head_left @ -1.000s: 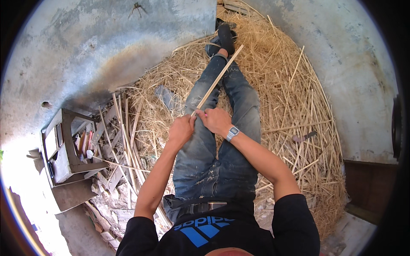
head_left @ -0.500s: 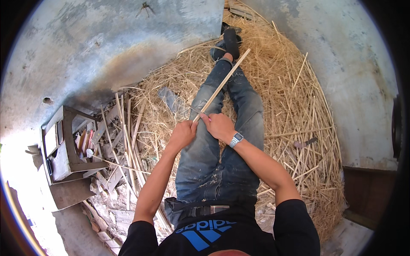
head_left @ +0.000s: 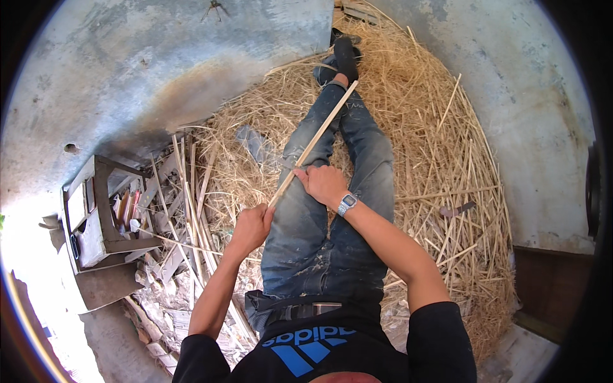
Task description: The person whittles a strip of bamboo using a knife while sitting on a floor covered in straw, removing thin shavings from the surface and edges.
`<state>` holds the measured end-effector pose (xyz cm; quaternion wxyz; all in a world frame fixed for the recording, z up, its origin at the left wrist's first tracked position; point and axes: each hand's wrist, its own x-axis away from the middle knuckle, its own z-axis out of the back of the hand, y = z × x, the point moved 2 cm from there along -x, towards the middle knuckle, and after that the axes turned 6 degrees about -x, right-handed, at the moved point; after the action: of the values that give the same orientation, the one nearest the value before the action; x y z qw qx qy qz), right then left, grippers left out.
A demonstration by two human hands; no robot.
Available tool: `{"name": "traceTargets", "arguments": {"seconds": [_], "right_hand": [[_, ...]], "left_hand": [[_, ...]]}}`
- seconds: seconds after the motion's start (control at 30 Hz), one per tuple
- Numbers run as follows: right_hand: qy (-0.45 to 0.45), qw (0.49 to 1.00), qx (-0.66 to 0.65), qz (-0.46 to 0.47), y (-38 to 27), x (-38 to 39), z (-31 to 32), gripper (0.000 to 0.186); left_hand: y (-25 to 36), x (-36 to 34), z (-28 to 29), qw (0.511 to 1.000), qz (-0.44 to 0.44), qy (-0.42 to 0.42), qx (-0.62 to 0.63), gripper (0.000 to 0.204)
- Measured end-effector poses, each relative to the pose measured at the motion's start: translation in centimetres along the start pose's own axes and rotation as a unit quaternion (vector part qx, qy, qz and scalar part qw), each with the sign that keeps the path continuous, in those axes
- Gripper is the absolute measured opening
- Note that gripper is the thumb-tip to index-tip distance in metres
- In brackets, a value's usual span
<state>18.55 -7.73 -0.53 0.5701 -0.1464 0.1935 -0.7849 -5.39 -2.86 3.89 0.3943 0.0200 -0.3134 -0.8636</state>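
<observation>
A bamboo strip (head_left: 321, 129) slants across dusty jeans (head_left: 295, 249), its lower end hidden in the closed left hand (head_left: 253, 225), while the right hand (head_left: 325, 186) clasps a knife (head_left: 287, 164) mostly concealed from view.

Blue lettering (head_left: 310, 336) and slanted blue bars (head_left: 292, 362) mark the black T-shirt (head_left: 364, 357); the silver wristwatch's display (head_left: 348, 200) and pale marks (head_left: 354, 106) on the jeans (head_left: 287, 255) are too small to read.
</observation>
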Motion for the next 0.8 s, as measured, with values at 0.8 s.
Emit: {"name": "traceTargets", "arguments": {"seconds": [0.8], "right_hand": [[0.097,0.994,-0.019,-0.036,4.2,-1.4,-0.1,0.072]], "left_hand": [[1.5,27.6,18.0,0.983,0.118,-0.051,-0.134,0.028]]}}
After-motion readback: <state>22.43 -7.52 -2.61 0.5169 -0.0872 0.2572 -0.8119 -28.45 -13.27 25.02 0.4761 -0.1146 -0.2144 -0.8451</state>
